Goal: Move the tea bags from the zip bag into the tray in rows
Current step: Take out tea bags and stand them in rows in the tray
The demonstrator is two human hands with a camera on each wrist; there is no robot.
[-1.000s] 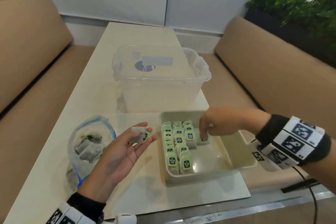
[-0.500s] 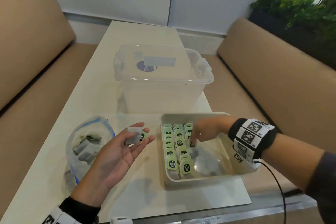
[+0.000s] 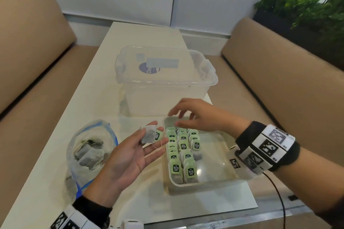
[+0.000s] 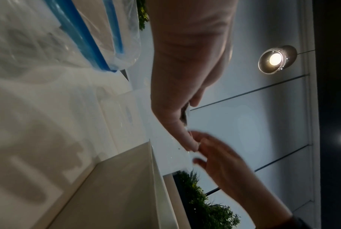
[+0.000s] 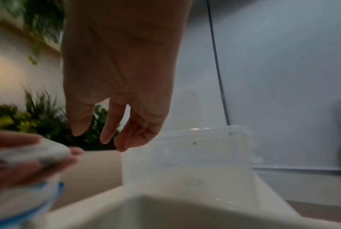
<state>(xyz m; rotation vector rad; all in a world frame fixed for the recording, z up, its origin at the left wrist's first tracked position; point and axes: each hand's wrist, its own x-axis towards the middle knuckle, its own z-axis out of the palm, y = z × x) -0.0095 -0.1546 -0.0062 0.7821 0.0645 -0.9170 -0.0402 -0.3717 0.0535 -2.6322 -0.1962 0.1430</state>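
My left hand [image 3: 134,154] lies palm up between the zip bag [image 3: 89,152] and the tray [image 3: 214,182]. Its thumb pinches a tea bag [image 3: 149,134] with a green tag against the fingers. In the left wrist view, the left hand [image 4: 185,62] shows that bag as a dark sliver under the thumb. My right hand [image 3: 197,115] hovers over the tray's far left corner with spread, empty fingers, close to that bag. In the right wrist view the right hand [image 5: 114,77] is plainly empty. Three rows of tea bags [image 3: 182,150] fill the tray's left side. More grey bags lie in the zip bag.
A clear lidded storage box [image 3: 163,80] stands just behind the tray on the white table [image 3: 93,89]. Tan benches [image 3: 279,89] run along both sides. Plants [image 3: 307,5] stand at the back right. A cable [image 3: 279,201] hangs from my right wrist band.
My right hand has lifted out of the tray, leaving a bag in the third row, and moved left toward my left hand. My left hand has barely moved.
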